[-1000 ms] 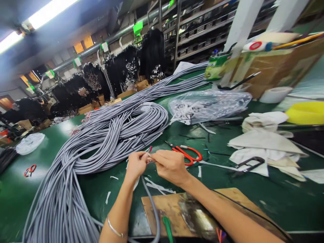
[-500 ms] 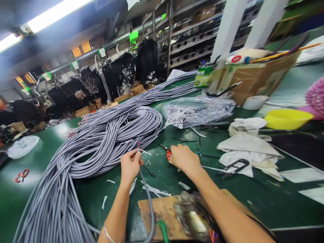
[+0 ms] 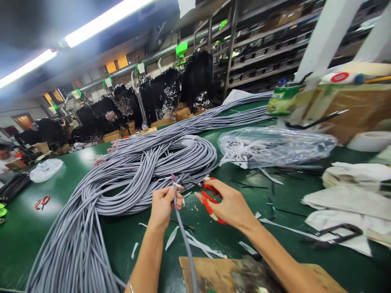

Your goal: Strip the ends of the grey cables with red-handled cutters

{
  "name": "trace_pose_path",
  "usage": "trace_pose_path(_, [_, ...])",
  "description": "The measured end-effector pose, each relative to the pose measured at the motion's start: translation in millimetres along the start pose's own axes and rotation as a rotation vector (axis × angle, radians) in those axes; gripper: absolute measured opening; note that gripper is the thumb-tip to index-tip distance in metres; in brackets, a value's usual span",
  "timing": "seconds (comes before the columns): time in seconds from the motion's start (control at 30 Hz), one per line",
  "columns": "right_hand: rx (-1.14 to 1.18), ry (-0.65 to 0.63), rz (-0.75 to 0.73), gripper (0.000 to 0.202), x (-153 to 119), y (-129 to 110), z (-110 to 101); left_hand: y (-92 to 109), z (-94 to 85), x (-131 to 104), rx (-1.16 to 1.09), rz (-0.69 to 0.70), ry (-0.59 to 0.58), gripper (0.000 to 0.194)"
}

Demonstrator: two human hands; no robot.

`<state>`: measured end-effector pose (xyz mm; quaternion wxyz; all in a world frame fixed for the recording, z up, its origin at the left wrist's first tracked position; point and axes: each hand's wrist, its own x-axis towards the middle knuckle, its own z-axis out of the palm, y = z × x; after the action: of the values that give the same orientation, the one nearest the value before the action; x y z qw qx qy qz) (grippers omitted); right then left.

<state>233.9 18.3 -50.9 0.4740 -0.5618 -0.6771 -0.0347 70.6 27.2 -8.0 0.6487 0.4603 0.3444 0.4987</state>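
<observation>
My left hand [image 3: 163, 203] pinches a grey cable [image 3: 184, 236] close to its stripped end. Short red and white strands stick up above the fingertips, and the rest of the cable hangs down toward the table's near edge. In my right hand [image 3: 230, 201] is a pair of pliers with red handles [image 3: 209, 199]. The handles are spread apart, and the dark jaws point left, a little to the right of the cable end. Behind both hands lies a big looped bundle of grey cables [image 3: 149, 162].
White scraps [image 3: 200, 244] and a stained board [image 3: 198, 272] lie on the green table [image 3: 122, 240]. Red-handled scissors [image 3: 42, 202] sit at left. A clear plastic bag [image 3: 275, 144], white gloves [image 3: 345, 199], a green can [image 3: 282, 99] and a cardboard box [image 3: 354, 108] stand or lie at right.
My right hand has lifted the pliers from beside the cable bundle and turned them toward the cable end, handles now spread. My left hand keeps the cable. The view has shifted right.
</observation>
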Motion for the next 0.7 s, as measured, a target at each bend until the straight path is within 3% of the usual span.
trace_pose_path(0.17, [-0.04, 0.069, -0.211, 0.013, -4, -1, 7, -2, 0.5, -1, 0.226, 0.042, -0.025, 0.042])
trace_pose_path(0.37, [-0.164, 0.07, -0.282, 0.018, -7, -3, 7, -4, 5.5, -6, 0.387, 0.009, -0.061, 0.031])
trace_pose_path(0.57, [-0.005, -0.018, -0.115, 0.014, -10, -12, 5, 0, 6.1, -6, 0.422, -0.034, 0.03, 0.03])
trace_pose_path(0.7, [0.103, 0.0, -0.015, 0.033, -10, -17, 6, 2, 6.6, -5, 0.344, -0.029, 0.076, 0.024])
